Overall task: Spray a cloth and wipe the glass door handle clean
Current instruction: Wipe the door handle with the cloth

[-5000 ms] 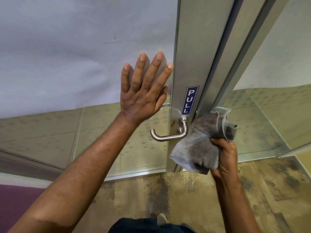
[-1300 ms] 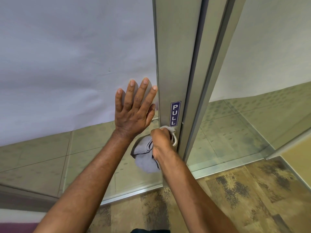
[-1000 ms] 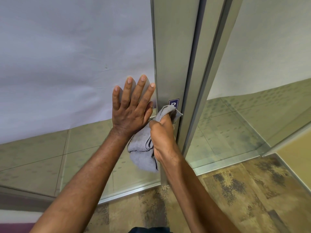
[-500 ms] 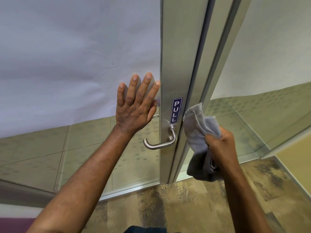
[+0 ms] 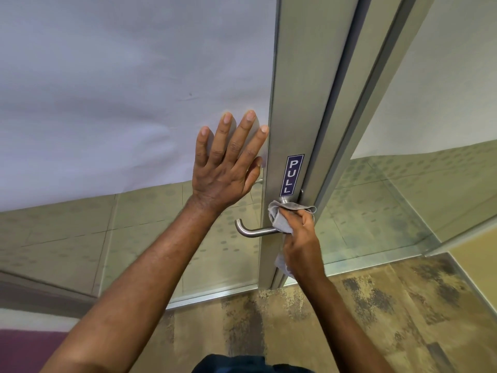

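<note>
A steel lever door handle (image 5: 251, 232) sticks out to the left from the metal door stile (image 5: 298, 103), just under a blue PULL sticker (image 5: 291, 175). My right hand (image 5: 302, 238) grips a grey cloth (image 5: 279, 219) and presses it around the handle's base, hiding that end and the rose. The free curved end of the lever shows bare. My left hand (image 5: 228, 165) lies flat with fingers spread on the frosted glass door panel (image 5: 121, 90), left of the stile.
A second glass panel (image 5: 430, 130) in a metal frame stands to the right of the door. Patterned brown carpet (image 5: 376, 305) covers the floor below. No spray bottle is in view.
Half a second ago my right hand held the cloth away, right of the stile. It has come back left and now wraps the cloth on the handle's base. My left hand has stayed put.
</note>
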Tool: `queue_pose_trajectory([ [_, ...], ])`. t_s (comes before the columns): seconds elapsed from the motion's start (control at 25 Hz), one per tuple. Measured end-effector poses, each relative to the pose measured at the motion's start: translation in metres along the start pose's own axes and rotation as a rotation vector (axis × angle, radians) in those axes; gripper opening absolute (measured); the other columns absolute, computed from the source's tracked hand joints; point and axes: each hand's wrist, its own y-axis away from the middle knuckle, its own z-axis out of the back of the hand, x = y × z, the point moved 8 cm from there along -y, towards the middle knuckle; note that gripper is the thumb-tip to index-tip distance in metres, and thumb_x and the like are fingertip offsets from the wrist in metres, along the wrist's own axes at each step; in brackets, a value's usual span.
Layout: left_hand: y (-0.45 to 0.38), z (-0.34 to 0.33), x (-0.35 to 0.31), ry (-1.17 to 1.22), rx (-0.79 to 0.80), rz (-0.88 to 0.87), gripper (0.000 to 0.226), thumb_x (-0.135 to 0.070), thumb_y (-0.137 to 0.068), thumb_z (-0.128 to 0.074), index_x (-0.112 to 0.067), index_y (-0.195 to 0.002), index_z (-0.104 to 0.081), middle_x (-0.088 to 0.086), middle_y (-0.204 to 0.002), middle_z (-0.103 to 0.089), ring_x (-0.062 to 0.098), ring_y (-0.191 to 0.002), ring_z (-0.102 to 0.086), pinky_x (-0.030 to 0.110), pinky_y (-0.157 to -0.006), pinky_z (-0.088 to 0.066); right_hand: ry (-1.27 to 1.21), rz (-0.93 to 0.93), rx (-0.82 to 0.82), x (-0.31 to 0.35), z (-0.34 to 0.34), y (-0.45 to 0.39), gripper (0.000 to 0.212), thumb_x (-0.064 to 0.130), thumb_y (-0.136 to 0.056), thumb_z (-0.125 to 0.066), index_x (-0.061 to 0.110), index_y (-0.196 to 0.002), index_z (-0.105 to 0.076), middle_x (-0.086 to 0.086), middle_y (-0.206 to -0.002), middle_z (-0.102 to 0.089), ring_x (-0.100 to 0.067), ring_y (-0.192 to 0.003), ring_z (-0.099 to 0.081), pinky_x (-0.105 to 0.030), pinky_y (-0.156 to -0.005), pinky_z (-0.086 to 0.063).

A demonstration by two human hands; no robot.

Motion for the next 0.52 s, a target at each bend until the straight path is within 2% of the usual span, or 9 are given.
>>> queue_pose_trajectory([
  [0.12, 0.001, 0.0, -0.001, 0.005, -0.005, -0.004, 0.06, -0.042, -0.106, -0.053, -0.023, -0.162, -0.041, 0.007, -0.167, -0.031, 0.032, -0.163, -0.008, 0.052, -0.13, -0.004, -0.121, -0.031, -0.034, -0.013, 0.004, -0.009, 0.03, 0.012, -0.105, -0.054, 0.016, -0.131, -0.066, -0.002, -0.137, -0.057, -0.012, -0.125, -0.057, -0.024, -0.108, -0.05],
  [0.24, 0.001, 0.001, -0.001, 0.012, -0.009, -0.001, 0.061, -0.042, -0.105, -0.054, -0.022, -0.162, -0.041, 0.008, -0.166, -0.034, 0.035, -0.158, -0.017, 0.052, -0.13, -0.005, -0.393, -0.165, -0.003, -0.032, 0.006, -0.019, 0.028, 0.028, -0.109, -0.049, 0.02, -0.125, -0.071, -0.002, -0.122, -0.072, -0.014, -0.113, -0.068, -0.029, -0.094, -0.058],
  [0.28, 0.001, 0.0, -0.001, 0.01, -0.006, 0.003, 0.062, -0.042, -0.105, -0.054, -0.023, -0.162, -0.04, 0.007, -0.168, -0.031, 0.034, -0.161, -0.013, 0.053, -0.13, -0.004, -0.516, -0.264, 0.006, -0.042, 0.004, -0.021, 0.028, 0.026, -0.11, -0.049, 0.019, -0.123, -0.072, -0.005, -0.117, -0.076, -0.017, -0.11, -0.071, -0.032, -0.09, -0.06],
  [0.36, 0.001, 0.0, 0.001, 0.007, 0.006, 0.011, 0.063, -0.042, -0.105, -0.053, -0.023, -0.164, -0.038, 0.007, -0.17, -0.025, 0.03, -0.164, -0.001, 0.053, -0.13, -0.004, -0.706, -0.485, 0.056, -0.06, -0.01, -0.018, 0.028, 0.006, -0.107, -0.046, 0.01, -0.118, -0.072, -0.014, -0.109, -0.078, -0.03, -0.103, -0.073, -0.04, -0.083, -0.063],
  [0.44, 0.001, 0.0, 0.001, 0.004, 0.015, 0.014, 0.063, -0.042, -0.106, -0.052, -0.023, -0.164, -0.036, 0.007, -0.17, -0.023, 0.029, -0.164, 0.004, 0.053, -0.13, -0.004, -0.722, -0.619, 0.152, -0.067, -0.024, -0.004, 0.033, -0.008, -0.099, -0.045, 0.009, -0.103, -0.073, -0.009, -0.086, -0.079, -0.034, -0.09, -0.071, -0.034, -0.067, -0.064],
  [0.48, 0.001, -0.001, 0.001, 0.006, 0.019, 0.016, 0.063, -0.042, -0.106, -0.052, -0.023, -0.164, -0.037, 0.007, -0.17, -0.024, 0.029, -0.164, 0.003, 0.053, -0.13, -0.003, -0.675, -0.63, 0.177, -0.069, -0.028, 0.003, 0.028, -0.005, -0.1, -0.048, 0.01, -0.098, -0.072, -0.007, -0.08, -0.077, -0.031, -0.086, -0.07, -0.031, -0.062, -0.063],
  [0.52, 0.001, 0.0, 0.001, 0.011, 0.022, 0.018, 0.062, -0.042, -0.106, -0.052, -0.023, -0.163, -0.038, 0.007, -0.17, -0.025, 0.03, -0.164, 0.0, 0.053, -0.13, -0.002, -0.613, -0.604, 0.165, -0.07, -0.028, 0.007, 0.02, 0.004, -0.102, -0.053, 0.009, -0.097, -0.071, -0.01, -0.082, -0.076, -0.028, -0.086, -0.07, -0.034, -0.064, -0.063],
])
